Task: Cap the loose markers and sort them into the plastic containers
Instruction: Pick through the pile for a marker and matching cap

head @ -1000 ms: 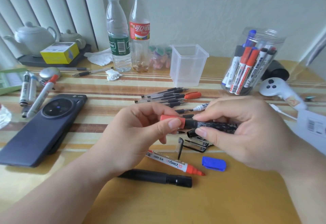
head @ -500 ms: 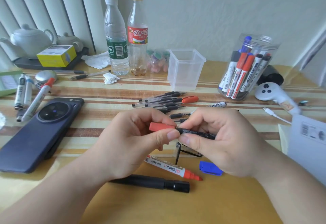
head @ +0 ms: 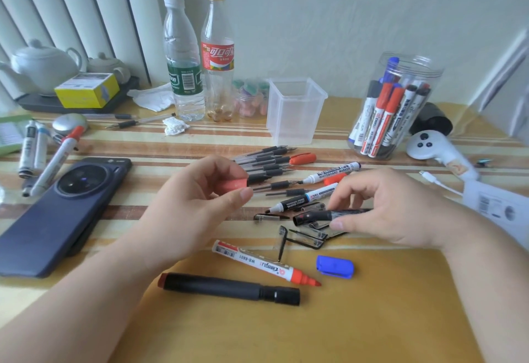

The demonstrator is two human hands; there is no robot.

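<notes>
My left hand (head: 197, 199) pinches a red cap (head: 234, 185) between thumb and fingers, above the table's middle. My right hand (head: 380, 208) holds a black marker body (head: 323, 216) low over the table, its open end pointing left, apart from the cap. Below lie an uncapped red marker (head: 266, 266), a black marker (head: 232, 288) and a blue cap (head: 335, 266). Two uncapped markers (head: 329, 173) and a red cap (head: 303, 158) lie beside a row of pens (head: 266, 162). A round clear jar (head: 392, 110) holds several markers. The square clear container (head: 294, 110) stands empty.
A dark phone (head: 60, 214) lies at the left, with more markers (head: 43, 151) beyond it. Two bottles (head: 197, 59), a teapot tray (head: 43, 76) and a yellow box stand at the back. A white controller (head: 429, 148), cable and white box sit at the right. Clear clips (head: 303, 236) lie under my right hand.
The red cap and black marker were pressed together; now they are apart. My left hand lifted up-left with the cap, my right hand lowered the marker body to the right.
</notes>
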